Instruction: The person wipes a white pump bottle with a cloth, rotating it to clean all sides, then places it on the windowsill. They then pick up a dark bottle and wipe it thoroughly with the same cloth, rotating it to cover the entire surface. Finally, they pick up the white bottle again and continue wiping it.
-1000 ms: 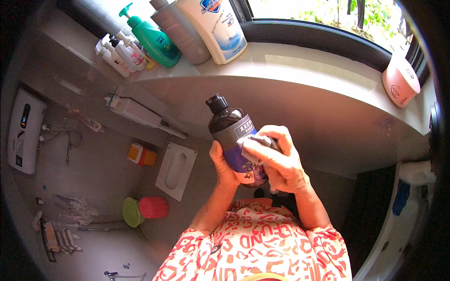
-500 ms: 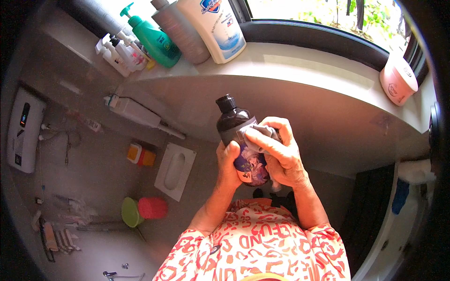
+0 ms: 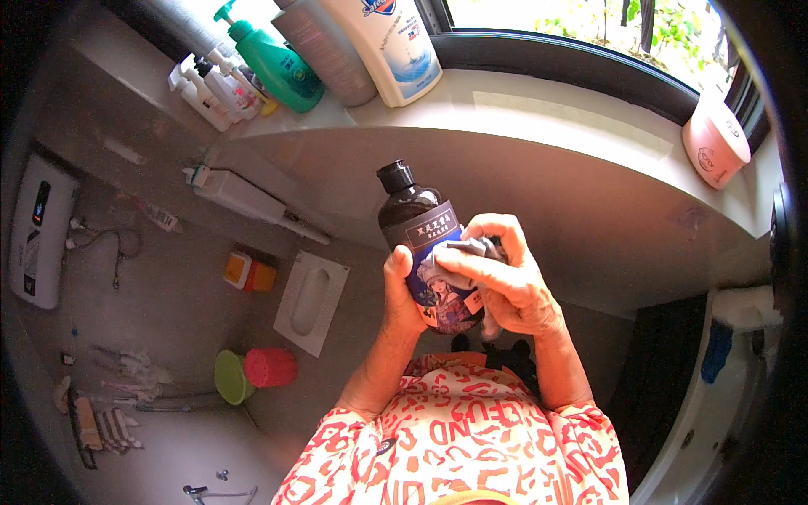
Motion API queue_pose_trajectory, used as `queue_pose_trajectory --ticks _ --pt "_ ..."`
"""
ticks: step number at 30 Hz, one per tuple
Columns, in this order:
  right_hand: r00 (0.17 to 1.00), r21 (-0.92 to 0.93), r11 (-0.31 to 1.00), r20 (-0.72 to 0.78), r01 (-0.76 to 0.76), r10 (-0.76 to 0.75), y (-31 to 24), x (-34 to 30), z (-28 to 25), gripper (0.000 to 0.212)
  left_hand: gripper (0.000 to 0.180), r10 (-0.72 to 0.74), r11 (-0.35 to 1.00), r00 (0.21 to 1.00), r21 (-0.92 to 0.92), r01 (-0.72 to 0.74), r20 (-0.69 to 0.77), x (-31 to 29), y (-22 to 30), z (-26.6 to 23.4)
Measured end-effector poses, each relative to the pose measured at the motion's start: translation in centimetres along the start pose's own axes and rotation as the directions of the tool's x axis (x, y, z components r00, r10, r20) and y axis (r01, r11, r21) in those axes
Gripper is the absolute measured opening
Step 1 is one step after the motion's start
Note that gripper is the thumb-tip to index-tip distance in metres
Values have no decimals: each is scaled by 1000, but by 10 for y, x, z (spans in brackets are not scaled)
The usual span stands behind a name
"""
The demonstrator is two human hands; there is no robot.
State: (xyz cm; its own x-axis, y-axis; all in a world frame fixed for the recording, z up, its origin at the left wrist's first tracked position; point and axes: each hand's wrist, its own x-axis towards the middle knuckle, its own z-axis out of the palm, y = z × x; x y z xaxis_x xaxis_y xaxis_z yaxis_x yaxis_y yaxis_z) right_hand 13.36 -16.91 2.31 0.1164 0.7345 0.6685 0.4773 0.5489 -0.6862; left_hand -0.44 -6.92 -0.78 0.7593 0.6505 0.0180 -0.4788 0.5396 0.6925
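A dark bottle (image 3: 418, 220) with a black cap and a purple label showing a drawn figure tilts slightly to the left in front of me. My left hand (image 3: 402, 290) is wrapped round its lower left side, thumb on the front edge of the label. In my right hand (image 3: 520, 282) a crumpled grey cloth (image 3: 461, 263) is gripped, and the fingers press it against the label's right side. Part of the cloth hangs below the right palm. The bottle's back and most of my left fingers are hidden.
On the window ledge (image 3: 471, 114) stand a white bottle (image 3: 396, 55), a grey bottle (image 3: 332, 59), a green pump bottle (image 3: 282, 71) and several small bottles; a pink tub (image 3: 714, 147) stands far right. Below left are a squat toilet (image 3: 310, 303), a green bucket (image 3: 232, 376) and a red bucket (image 3: 271, 368).
My right hand and the cloth have slid down and slightly right, uncovering the label's upper part. The bottle has shifted a little left and up, its label facing me more.
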Motion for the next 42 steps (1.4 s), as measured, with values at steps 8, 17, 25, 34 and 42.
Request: queue_pose_trajectory --ticks 8,17,25,34,42 --pt "988 37 998 -145 -46 51 7 10 7 57 71 39 998 999 54 -38 -13 -1 1 3" --pt "999 -64 997 26 38 -37 -11 -5 0 56 68 17 992 1000 124 -14 -16 -3 -2 -6" --pt "991 -150 989 -128 21 -40 -10 16 0 60 63 78 993 997 86 -78 11 -3 -4 13" --pt "972 -91 995 -234 -43 21 -9 28 -3 52 63 112 980 994 167 -111 7 -7 0 19" --pt "981 -319 937 -79 142 -176 -33 8 12 43 62 101 985 993 148 -92 -54 -7 -7 -25"
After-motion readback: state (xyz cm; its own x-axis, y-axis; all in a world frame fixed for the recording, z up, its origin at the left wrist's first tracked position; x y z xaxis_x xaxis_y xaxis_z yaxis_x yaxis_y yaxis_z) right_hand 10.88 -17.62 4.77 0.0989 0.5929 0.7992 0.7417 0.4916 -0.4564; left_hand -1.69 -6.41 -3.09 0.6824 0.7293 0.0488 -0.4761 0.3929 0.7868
